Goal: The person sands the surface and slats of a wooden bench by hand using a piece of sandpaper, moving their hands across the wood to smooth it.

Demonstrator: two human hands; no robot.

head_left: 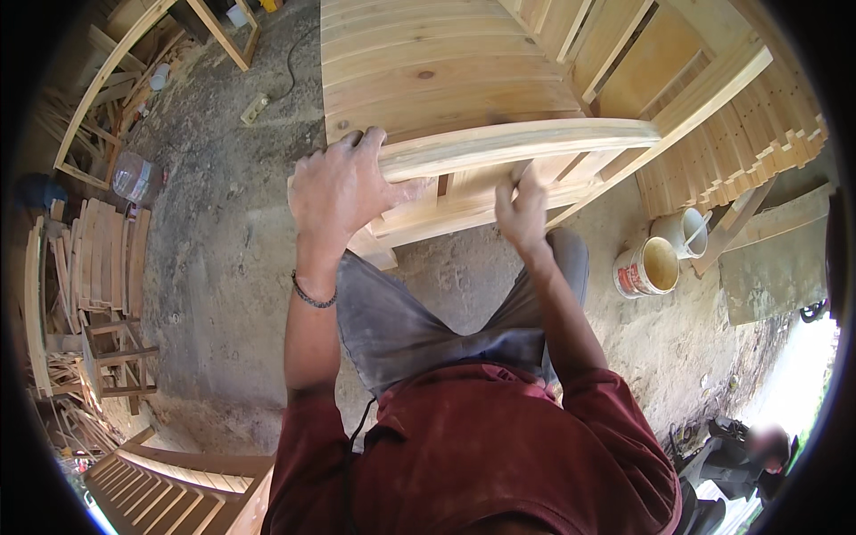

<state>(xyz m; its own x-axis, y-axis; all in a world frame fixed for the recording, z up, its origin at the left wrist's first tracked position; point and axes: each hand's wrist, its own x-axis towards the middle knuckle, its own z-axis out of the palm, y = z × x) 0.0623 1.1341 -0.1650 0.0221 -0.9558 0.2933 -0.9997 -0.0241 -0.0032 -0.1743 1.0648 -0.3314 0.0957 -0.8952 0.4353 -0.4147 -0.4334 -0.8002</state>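
Observation:
A pale wooden furniture frame (pixel 624 134) stands in front of my legs, with a broad planked panel (pixel 437 67) behind its curved top rail (pixel 526 150). My left hand (pixel 343 187) is wrapped round the left end of that rail, fingers over the top and thumb along the near side. Just below the rail, at the frame's near face, my right hand (pixel 523 207) is curled with its fingers drawn together. It is slightly blurred, and I cannot make out what it holds, if anything. The lower rail (pixel 446 223) runs beneath both hands.
Two buckets (pixel 658 266) stand on the floor to the right. Stacked boards (pixel 111 259), a small wooden stool (pixel 120 357) and a plastic bottle (pixel 135 178) are at the left. A slatted wooden piece (pixel 160 490) lies lower left. A person (pixel 749 455) is at the lower right.

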